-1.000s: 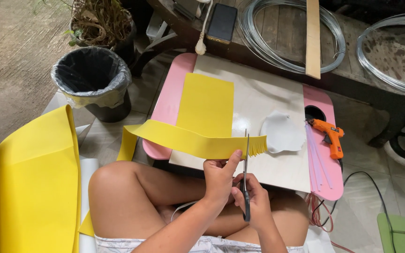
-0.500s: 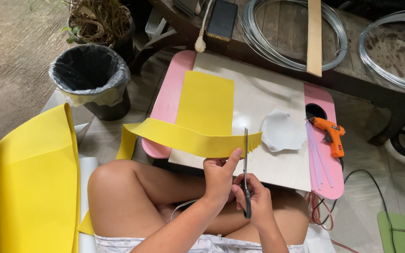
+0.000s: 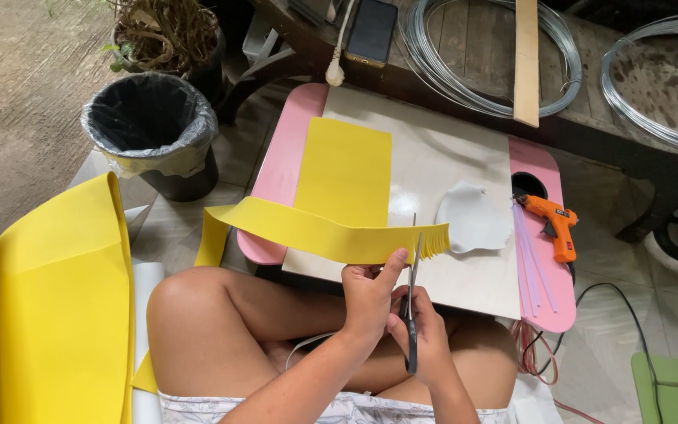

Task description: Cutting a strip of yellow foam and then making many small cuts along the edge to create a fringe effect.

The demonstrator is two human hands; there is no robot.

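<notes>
A long yellow foam strip point(image 3: 308, 232) curves above my lap, fringed with fine cuts at its right end. My left hand point(image 3: 368, 294) pinches the strip's lower edge near the fringe. My right hand point(image 3: 425, 334) grips the scissors point(image 3: 412, 290), blades pointing up into the strip just left of the fringe. A flat yellow foam sheet point(image 3: 344, 169) lies on the pale board point(image 3: 457, 157) over the pink table point(image 3: 282, 169). A grey-white cut shape point(image 3: 472, 220) lies on the board to the right.
An orange glue gun point(image 3: 551, 224) and glue sticks rest on the table's right side. A black-lined bin point(image 3: 151, 129) stands left, big yellow foam sheets point(image 3: 49, 306) on the floor. Wire coils point(image 3: 472, 47), a phone point(image 3: 370, 31) and a wooden slat point(image 3: 526, 59) lie on the bench behind.
The scissors have shifted slightly left along the strip, and the fringed end now sticks out further to their right. Both hands keep their hold.
</notes>
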